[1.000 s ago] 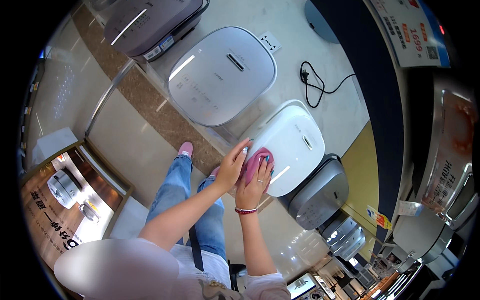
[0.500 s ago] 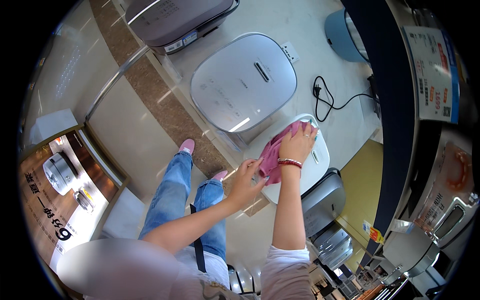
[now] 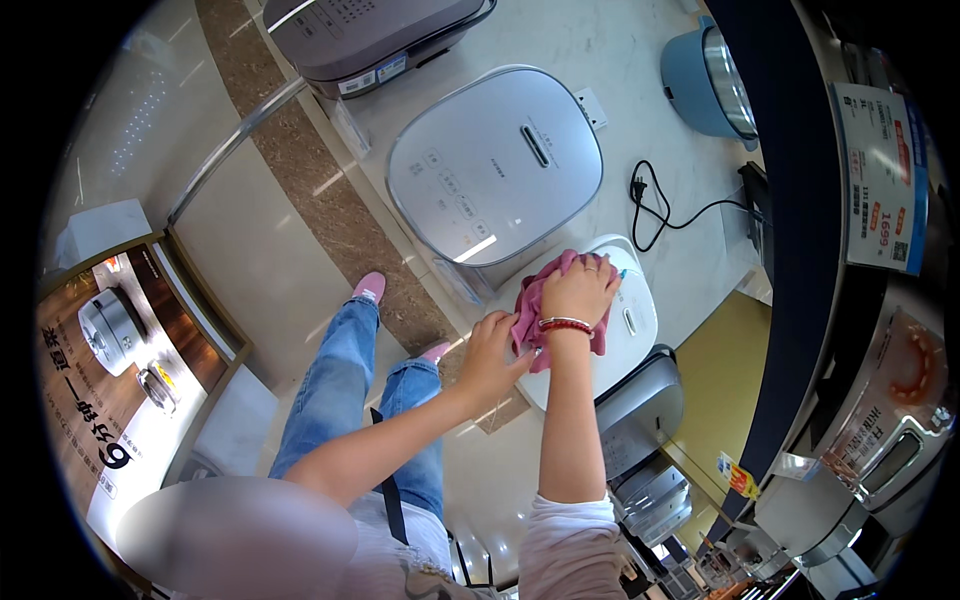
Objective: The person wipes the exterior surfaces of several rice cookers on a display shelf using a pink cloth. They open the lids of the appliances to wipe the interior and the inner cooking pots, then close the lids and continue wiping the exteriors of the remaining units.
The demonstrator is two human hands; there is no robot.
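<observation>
My right hand point(image 3: 579, 292), with bracelets at its wrist, presses on a bunched pink cloth point(image 3: 533, 297) with its fingers curled over it. The cloth lies on the lid of a white rice cooker point(image 3: 612, 352). At the cloth's left edge, my left hand point(image 3: 490, 357) pinches a fold between thumb and fingers; the fingertips are partly hidden. Just beyond stands a larger rice cooker with a glossy silver lid point(image 3: 490, 165), which neither hand touches.
A dark grey-purple cooker point(image 3: 370, 40) stands farther along the white counter point(image 3: 690, 280). A black power cord point(image 3: 652, 205) and a blue pot point(image 3: 700, 80) lie to the right. Nearer me is a grey cooker point(image 3: 640, 405). A framed poster point(image 3: 140, 370) stands at left.
My right hand has slid left and slightly toward me across the white lid, bunching the cloth more tightly. The left hand stays at the cloth's edge. The view has shifted slightly.
</observation>
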